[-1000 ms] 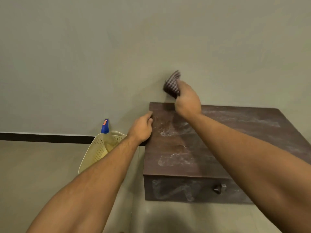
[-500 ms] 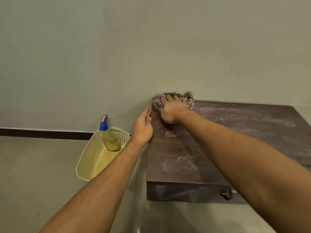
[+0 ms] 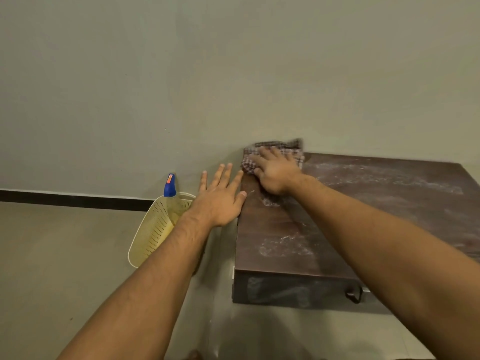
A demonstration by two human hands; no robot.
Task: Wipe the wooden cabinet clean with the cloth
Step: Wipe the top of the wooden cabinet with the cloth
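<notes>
A low dark wooden cabinet (image 3: 363,224) stands against the wall, its top streaked with white dust. My right hand (image 3: 275,172) presses flat on a checked cloth (image 3: 293,152) at the cabinet's far left corner, next to the wall. My left hand (image 3: 220,198) hovers just left of the cabinet's left edge with fingers spread, holding nothing; its thumb is at the edge. A dark knob (image 3: 353,294) shows on the cabinet's front face.
A cream perforated plastic basket (image 3: 153,235) leans on the floor left of the cabinet, with a blue-capped spray bottle (image 3: 170,188) standing in it. A plain wall with a black skirting strip (image 3: 65,198) runs behind. Pale floor lies in front.
My right hand brought the cloth down from the air onto the cabinet's far left corner. My left hand let go of the cabinet's edge and opened its fingers.
</notes>
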